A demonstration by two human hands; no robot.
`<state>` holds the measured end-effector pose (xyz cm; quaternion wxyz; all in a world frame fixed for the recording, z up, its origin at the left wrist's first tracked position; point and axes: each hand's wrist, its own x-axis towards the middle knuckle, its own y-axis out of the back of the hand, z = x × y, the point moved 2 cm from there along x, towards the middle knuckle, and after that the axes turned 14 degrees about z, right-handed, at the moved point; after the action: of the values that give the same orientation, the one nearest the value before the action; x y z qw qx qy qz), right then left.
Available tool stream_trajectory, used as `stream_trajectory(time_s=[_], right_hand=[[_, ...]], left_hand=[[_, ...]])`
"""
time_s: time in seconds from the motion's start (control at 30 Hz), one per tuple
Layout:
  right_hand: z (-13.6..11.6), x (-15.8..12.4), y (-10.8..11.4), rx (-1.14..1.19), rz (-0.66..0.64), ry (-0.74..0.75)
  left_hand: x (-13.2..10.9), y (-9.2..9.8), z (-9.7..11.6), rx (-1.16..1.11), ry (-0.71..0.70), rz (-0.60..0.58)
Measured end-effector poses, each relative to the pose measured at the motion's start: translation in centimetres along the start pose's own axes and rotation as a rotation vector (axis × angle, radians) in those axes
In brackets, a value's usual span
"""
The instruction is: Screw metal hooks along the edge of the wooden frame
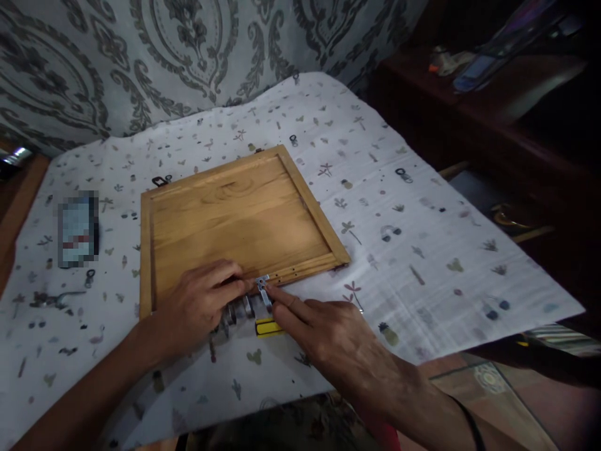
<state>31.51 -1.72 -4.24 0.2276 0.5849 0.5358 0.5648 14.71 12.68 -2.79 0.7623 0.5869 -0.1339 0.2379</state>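
Now pinching metal fitting with left hand and right hand, against wooden panel, toward front edge of surface

1 head view, facing forward-down, near wooden panel

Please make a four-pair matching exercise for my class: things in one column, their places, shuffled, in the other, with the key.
Things
1. Brown wooden framed panel
2. Small silver metal fitting
3. Pixelated rectangular device
4. Thin black band

Places
A. Around the person's right arm
B. At the panel's near edge, between the left hand and right hand
C. On the white patterned tablecloth, well left of the panel
D. Lying flat, with both hands at its near edge

Right pairs: 1-D, 2-B, 3-C, 4-A
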Motion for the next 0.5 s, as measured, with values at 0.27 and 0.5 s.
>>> stream_trajectory(time_s=[0.27, 0.5], right_hand=[[-0.1, -0.2, -0.4, -0.009, 0.106, 0.020], [-0.2, -0.2, -0.3, -0.018, 0.070, 0.022]], left_hand=[[1.1, 0.8, 0.0, -0.200, 0.485, 0.143], [2.2, 0.3, 0.1, -0.380, 0.677, 0.090]])
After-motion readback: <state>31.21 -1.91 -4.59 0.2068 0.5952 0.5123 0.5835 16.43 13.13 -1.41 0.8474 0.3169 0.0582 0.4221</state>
